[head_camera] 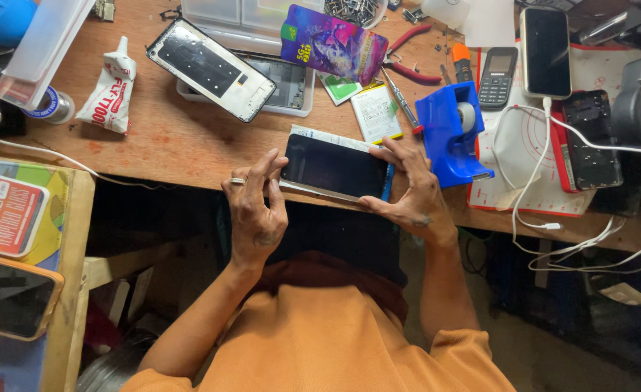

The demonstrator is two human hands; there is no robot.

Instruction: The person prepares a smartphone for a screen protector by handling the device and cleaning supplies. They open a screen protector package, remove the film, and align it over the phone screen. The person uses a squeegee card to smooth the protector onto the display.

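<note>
Both hands on the same dark-screened smartphone (333, 168), held level at the near edge of the wooden worktop (182, 141), partly over the lap. It sits just above a white flat packet (320, 135) that lies on the worktop edge.

Left hand (256, 210): grip closed on the phone's left short end, fingertips on the edge, thumb up alongside. Ring on one finger.

Right hand (412, 190): grip closed on the right short end, fingers wrapped over the top corner, thumb at the lower edge.

Around it:
- Blue tape dispenser (449, 134) just beside the right hand, touching or nearly touching the fingers; can't tell which.
- White battery pack (376, 112) just behind the phone, thin screwdriver (400, 101) next to it.
- Red-handled pliers (411, 54) further back.
- Opened phone frame with white rim (211, 69), tilted on a clear tray, back left.
- Glue tube, white with red print (110, 91), far left.
- Colourful purple packet (333, 43) at the back centre.
- Small keypad phone (497, 78) and a black-screened phone on a white charging cable (545, 51), right side, on a white mat with red edging (505, 196).
</note>
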